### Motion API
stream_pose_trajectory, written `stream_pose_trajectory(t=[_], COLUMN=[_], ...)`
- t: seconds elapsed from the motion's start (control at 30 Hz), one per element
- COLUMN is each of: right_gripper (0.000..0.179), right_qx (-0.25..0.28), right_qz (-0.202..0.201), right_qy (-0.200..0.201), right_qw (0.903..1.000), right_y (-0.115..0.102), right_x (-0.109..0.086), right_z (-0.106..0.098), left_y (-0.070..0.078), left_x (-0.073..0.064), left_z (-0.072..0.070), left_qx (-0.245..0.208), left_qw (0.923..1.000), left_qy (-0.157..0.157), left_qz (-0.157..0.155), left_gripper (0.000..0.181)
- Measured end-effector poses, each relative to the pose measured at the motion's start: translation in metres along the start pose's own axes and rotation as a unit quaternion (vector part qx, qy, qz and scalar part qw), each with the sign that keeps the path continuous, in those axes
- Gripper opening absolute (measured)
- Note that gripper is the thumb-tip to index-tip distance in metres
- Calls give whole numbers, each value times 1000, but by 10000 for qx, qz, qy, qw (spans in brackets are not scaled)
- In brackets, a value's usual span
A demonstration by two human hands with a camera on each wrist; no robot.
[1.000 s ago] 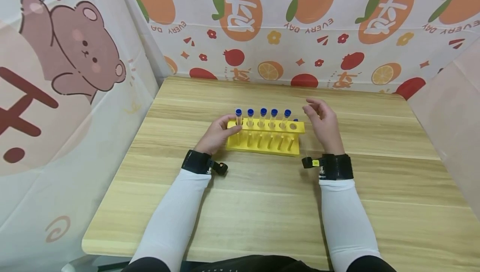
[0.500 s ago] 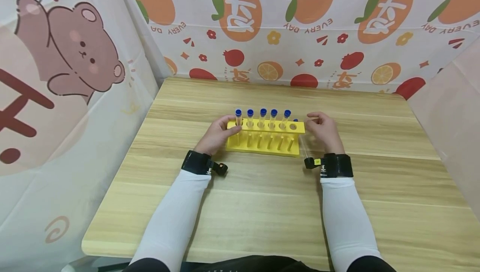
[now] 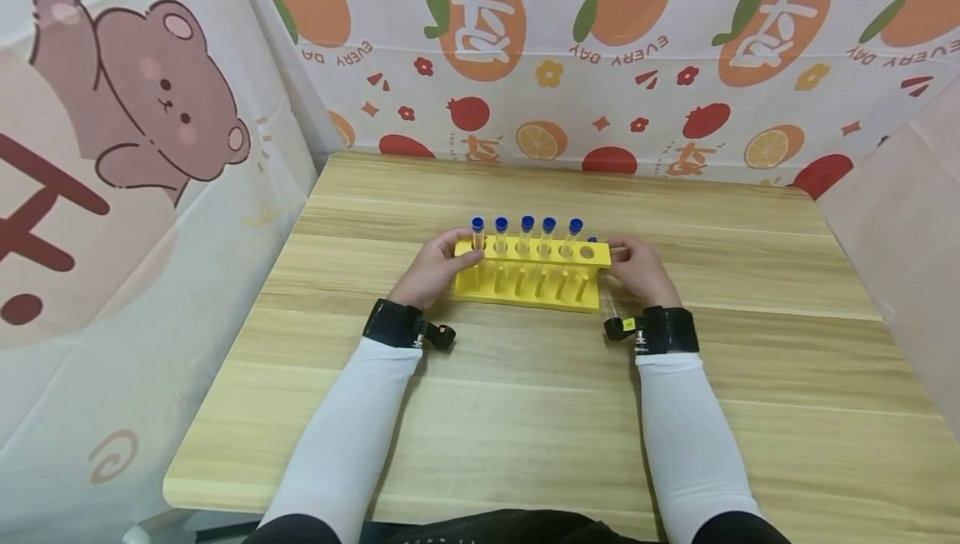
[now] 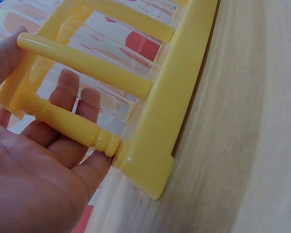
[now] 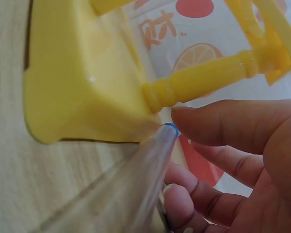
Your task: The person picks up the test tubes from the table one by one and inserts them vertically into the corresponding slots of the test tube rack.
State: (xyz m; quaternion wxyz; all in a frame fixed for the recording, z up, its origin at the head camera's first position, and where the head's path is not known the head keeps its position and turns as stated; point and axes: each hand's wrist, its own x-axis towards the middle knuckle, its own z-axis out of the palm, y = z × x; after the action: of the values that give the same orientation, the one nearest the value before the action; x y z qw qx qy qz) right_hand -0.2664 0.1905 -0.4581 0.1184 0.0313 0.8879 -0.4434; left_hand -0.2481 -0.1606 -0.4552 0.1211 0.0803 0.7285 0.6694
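A yellow test tube rack (image 3: 558, 302) stands on the table, with several blue-capped test tubes (image 3: 527, 232) upright in it. Its right-end hole holds no tube. My left hand (image 3: 433, 265) grips the rack's left end, thumb on the top plate and fingers behind the end post (image 4: 70, 124). Just off the right end, a loose test tube (image 5: 143, 179) lies slanting past the base, its blue cap (image 5: 170, 128) towards the back. My right hand (image 3: 647, 271) is beside this tube, fingers loosely bent, thumb tip right at the cap and fingertips along the tube's side.
The wooden table (image 3: 510, 427) extends around the rack on all sides. Printed fruit cloth (image 3: 547, 94) hangs behind the back edge, and a bear-print cloth (image 3: 161, 102) along the left. Each wrist wears a black strap with a small camera.
My right hand has come down and towards me from above the rack's right end, now beside the loose tube. My left hand and the rack have stayed put.
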Motion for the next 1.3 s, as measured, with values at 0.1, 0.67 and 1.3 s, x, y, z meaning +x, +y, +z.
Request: stream_pose_trajectory(t=[0.1,0.67,1.3], right_gripper=[50,44,47], right_qx=[-43,-68,-217], right_qz=[13,-13,22], right_qy=[-12,90,-89], right_qw=[10000,9999,9997], right_y=[0,-1,3], right_x=[1,-1,-3], right_z=[1,2,4], left_y=[-1,2,2], left_x=[1,1,1], left_z=[0,1,2], left_qx=[10,31,9], left_qw=[10000,9999,9999], left_qy=[22,76,78], left_qz=[59,78,74], left_gripper=[34,33,36])
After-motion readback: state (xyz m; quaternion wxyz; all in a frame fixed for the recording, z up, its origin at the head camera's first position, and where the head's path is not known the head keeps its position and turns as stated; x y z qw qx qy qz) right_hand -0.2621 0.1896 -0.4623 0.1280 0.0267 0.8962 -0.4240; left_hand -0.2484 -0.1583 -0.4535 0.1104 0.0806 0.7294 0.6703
